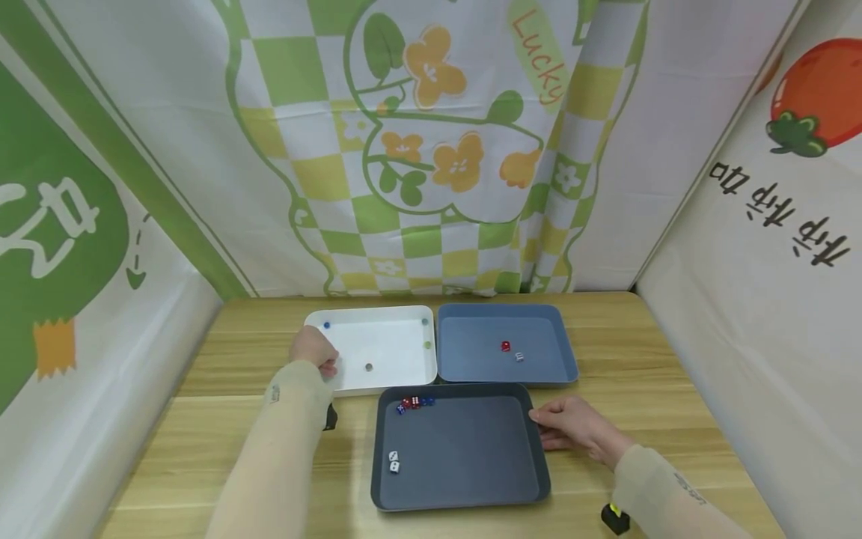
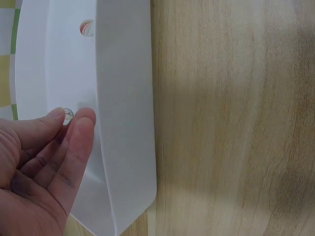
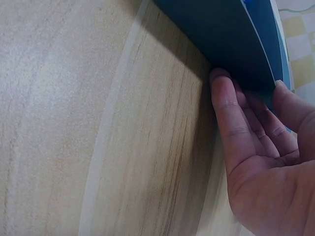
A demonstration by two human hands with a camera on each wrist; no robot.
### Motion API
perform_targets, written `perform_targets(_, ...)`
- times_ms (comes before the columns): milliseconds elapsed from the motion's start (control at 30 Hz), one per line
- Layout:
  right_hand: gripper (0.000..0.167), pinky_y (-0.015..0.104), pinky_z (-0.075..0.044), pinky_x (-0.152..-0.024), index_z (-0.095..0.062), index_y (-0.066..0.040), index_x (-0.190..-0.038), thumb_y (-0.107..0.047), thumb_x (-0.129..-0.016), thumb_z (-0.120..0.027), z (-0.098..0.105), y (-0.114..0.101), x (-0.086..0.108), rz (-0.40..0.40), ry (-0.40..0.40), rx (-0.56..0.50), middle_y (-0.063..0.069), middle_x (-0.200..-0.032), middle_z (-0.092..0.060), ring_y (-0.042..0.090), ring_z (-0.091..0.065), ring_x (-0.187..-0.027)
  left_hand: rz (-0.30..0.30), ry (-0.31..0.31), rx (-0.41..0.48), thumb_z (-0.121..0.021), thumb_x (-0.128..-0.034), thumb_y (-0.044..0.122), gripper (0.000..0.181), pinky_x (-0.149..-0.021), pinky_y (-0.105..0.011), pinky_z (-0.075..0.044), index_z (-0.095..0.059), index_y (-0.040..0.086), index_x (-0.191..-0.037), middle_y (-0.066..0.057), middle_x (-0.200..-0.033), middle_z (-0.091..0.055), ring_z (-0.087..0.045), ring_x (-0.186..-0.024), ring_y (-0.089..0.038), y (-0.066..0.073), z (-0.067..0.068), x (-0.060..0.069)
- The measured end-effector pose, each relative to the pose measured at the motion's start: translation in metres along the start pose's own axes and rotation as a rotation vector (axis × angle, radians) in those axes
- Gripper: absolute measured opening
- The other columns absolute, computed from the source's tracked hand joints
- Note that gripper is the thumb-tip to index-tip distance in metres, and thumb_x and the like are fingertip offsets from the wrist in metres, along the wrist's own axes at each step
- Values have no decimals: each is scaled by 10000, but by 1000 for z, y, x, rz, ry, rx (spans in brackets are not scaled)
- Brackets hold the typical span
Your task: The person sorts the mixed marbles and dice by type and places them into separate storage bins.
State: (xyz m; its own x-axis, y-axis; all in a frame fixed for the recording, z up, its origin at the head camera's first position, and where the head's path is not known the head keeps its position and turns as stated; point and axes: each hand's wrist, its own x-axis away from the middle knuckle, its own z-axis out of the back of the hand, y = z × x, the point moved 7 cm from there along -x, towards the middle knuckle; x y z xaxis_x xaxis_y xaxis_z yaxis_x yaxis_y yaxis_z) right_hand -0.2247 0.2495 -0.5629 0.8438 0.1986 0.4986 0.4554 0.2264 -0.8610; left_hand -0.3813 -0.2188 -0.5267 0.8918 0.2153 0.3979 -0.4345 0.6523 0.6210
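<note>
My left hand (image 1: 313,350) reaches into the left end of the white tray (image 1: 387,340), pinching a clear glass marble (image 2: 68,115) between thumb and fingertips. Another marble with an orange swirl (image 2: 86,28) lies on that tray's floor. A blue marble (image 1: 327,325), a teal marble (image 1: 424,321) and a green marble (image 1: 427,345) sit nearer its ends. At the dark grey tray (image 1: 465,457), my right hand (image 1: 575,427) holds the right side, thumb at the rim and fingers against the outer wall.
Red dice (image 1: 415,402) and blue dice (image 1: 401,409) cluster in the dark tray's far left corner; white dice (image 1: 393,467) lie nearer its left side. A blue tray (image 1: 471,359) behind holds a red die (image 1: 506,346) and a pale die (image 1: 519,357). Printed curtains surround the wooden table (image 1: 613,359).
</note>
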Motion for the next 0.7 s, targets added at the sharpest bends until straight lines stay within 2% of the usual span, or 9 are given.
perform_targets(167,367,379,-657,-764,-670,130,-1193,-190,-1015,-660,0,1,-1,1,4,3,122,-935,-749,189,-732,-816,-10,8,-37,-666,-844,-73,80,-464,-209,-562,-634,-119,-901,-145,-643,-635,-650,-470,-145,2,-1,0)
perform_targets(267,368,381,-657,-763,-672,125,-1193,-196,-1014,-663,1,2,-1,-4,8,8,123,-936,-747,192,-730,-817,-6,10,-22,-670,-840,-78,105,-471,-220,-571,-629,-121,-927,-151,-662,-633,-643,-469,-148,2,-3,-1)
perform_targets(500,373,378,-656,-763,-670,128,-1200,-196,-1017,-659,0,1,0,0,1,6,132,-948,-749,197,-732,-822,-12,41,-67,-652,-762,-78,54,-450,-201,-550,-626,-73,-809,-116,-630,-640,-626,-449,-119,2,-5,-9)
perform_targets(700,371,380,-656,-764,-672,130,-1195,-195,-1016,-659,0,0,1,-2,-1,7,136,-950,-748,197,-731,-821,23,51,54,-663,-798,-78,159,-487,-240,-590,-639,-119,-950,-170,-719,-662,-643,-458,-142,1,-9,-16)
